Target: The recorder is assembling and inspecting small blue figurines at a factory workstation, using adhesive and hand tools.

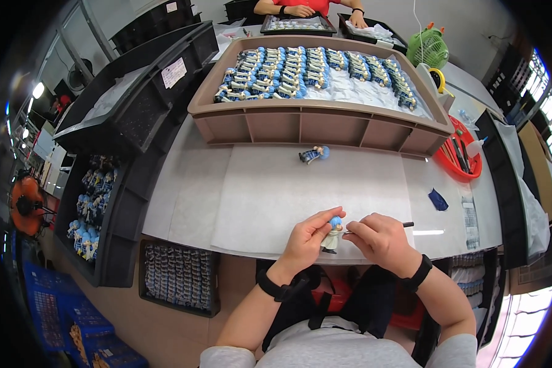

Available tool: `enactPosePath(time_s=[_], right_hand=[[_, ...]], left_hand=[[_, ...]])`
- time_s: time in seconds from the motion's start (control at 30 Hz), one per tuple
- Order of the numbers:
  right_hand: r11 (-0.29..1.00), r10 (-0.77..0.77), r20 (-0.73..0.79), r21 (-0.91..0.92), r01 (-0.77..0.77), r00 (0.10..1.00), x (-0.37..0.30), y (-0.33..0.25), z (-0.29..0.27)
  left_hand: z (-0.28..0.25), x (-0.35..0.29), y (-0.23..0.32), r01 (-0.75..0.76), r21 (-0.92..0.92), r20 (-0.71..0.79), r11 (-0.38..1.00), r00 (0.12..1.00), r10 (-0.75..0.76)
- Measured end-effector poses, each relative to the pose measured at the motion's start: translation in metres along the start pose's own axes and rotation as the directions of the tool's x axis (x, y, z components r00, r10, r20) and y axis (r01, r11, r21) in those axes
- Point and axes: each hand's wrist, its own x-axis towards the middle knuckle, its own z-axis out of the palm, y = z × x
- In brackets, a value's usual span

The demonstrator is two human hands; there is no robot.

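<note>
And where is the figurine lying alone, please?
In the head view, the blue-haired figurine lies just right of centre, between the brown tray and the left hand.

Counter (pixel 187 202): tray (pixel 325 127) at back, figures (pixel 288 73) inside. Loose figure (pixel 314 154) before tray. Basket (pixel 474 173) right of tray, tools (pixel 464 158) inside; scrap (pixel 438 199) nearer. Near edge: held figure (pixel 333 234) between left hand (pixel 306 238) and right hand (pixel 379 238). Left of tray: upper crate (pixel 159 101); below it, lower crate (pixel 144 205), more figures (pixel 95 196) inside.
</note>
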Motion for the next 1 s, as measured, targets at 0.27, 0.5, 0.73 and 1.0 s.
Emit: enactPosePath(time_s=[0.27,0.5,0.73,1.0], right_hand=[[0.999,-0.01,0.011,-0.047,0.011,1.0,-0.0004,-0.0029,0.0018],[1.0,-0.004,0.011,-0.016,0.004,1.0,-0.001,-0.0037,0.0017],[0.999,-0.007,0.001,-0.043,0.007,1.0,-0.0032,-0.003,0.0043],[0.999,0.04,-0.007,-0.031,-0.041,0.999,-0.0029,-0.006,0.0058]], left_hand=[[0.0,-0.0002,-0.0007,-0.022,0.024,0.009,0.999,1.0,0.022],[0.0001,-0.0005,0.0011,-0.036,0.062,0.015,0.997,0.999,0.035],[0.0009,-0.0008,0.0033,-0.034,0.075,0.018,0.997,0.999,0.033],[0.0007,-0.0006,0.0029,-0.043,0.096,0.018,0.994,0.999,0.042]])
